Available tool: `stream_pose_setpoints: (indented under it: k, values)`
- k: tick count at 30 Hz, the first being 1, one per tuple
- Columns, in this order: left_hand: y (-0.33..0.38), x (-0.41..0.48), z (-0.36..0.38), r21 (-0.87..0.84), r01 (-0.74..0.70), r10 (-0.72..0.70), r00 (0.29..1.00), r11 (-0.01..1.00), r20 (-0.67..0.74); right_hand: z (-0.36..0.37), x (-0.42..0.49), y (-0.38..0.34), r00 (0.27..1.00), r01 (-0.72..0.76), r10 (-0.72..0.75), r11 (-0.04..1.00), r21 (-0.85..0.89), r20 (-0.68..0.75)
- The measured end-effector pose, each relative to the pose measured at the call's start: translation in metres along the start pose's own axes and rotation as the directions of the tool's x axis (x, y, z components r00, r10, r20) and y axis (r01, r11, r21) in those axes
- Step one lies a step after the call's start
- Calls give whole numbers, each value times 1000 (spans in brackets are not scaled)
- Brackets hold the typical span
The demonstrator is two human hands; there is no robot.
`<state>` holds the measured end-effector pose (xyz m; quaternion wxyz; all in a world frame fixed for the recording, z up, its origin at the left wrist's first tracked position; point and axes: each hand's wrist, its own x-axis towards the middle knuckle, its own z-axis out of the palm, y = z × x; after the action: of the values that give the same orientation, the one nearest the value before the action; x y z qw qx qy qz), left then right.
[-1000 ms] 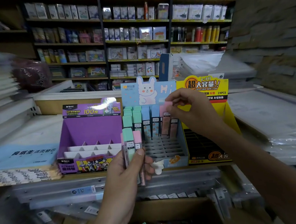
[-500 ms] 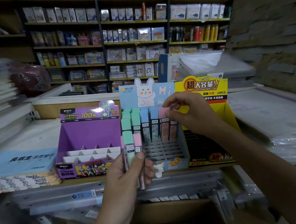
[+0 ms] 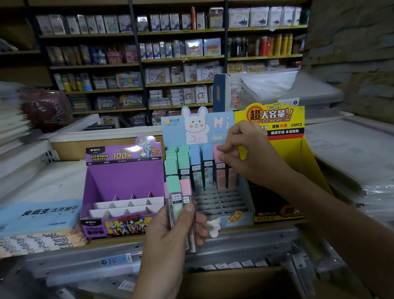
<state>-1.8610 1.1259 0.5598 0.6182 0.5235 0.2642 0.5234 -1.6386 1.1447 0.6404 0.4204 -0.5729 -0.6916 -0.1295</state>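
My left hand (image 3: pixel 167 240) grips a small bundle of lead-refill tubes (image 3: pixel 178 197), one with a green cap and one with a pink cap, held upright in front of the shelf. My right hand (image 3: pixel 245 150) pinches the pink cap of a tube (image 3: pixel 233 177) standing in the back row of the blue bunny display box (image 3: pixel 233 216). Green, blue and pink tubes (image 3: pixel 196 170) fill that back row. The grey grid slots (image 3: pixel 220 201) in front of them hold nothing.
A purple display box (image 3: pixel 124 184) with white dividers stands to the left, a yellow display box (image 3: pixel 284 143) to the right. Paper stacks (image 3: pixel 33 219) lie at the far left. A cardboard carton (image 3: pixel 224 294) sits below. Stocked shelves (image 3: pixel 180 57) fill the back wall.
My right hand has sunk slightly, pressing the pink tube down into the back row. My left hand and its bundle have stayed where they were.
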Motion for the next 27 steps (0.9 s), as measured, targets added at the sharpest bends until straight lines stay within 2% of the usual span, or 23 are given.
stream_pose_setpoints:
  k: [6, 9, 11, 12, 15, 19, 27]
  values:
    - [2, -3, 0, -40, 31, -31, 999, 999, -14, -4, -2, -1, 1000, -17, 17, 995, -101, 2]
    - [3, -5, -1, -63, 57, -57, 998, 996, -2, -9, -9, -9, 997, -35, 26, 991, -129, -67]
    - [5, -6, 0, -86, 67, -67, 998, 994, 8, -12, -20, -21, 992, -68, 70, 997, 29, -100]
    - [6, -7, 1, -98, 71, -70, 997, 993, 12, -12, -27, -29, 991, -99, 111, 983, 153, -71]
    - [8, -11, 6, -113, 76, -73, 997, 991, 32, -12, -45, -50, 972, -226, 176, 879, 421, 155]
    - [10, -17, 12, -80, 70, -65, 996, 994, 64, -9, -58, -65, 929, -317, 142, 780, 539, 342]
    - [9, -28, 16, -149, 107, -91, 989, 983, 116, -19, -71, -60, 897, -435, 243, 626, 648, 368]
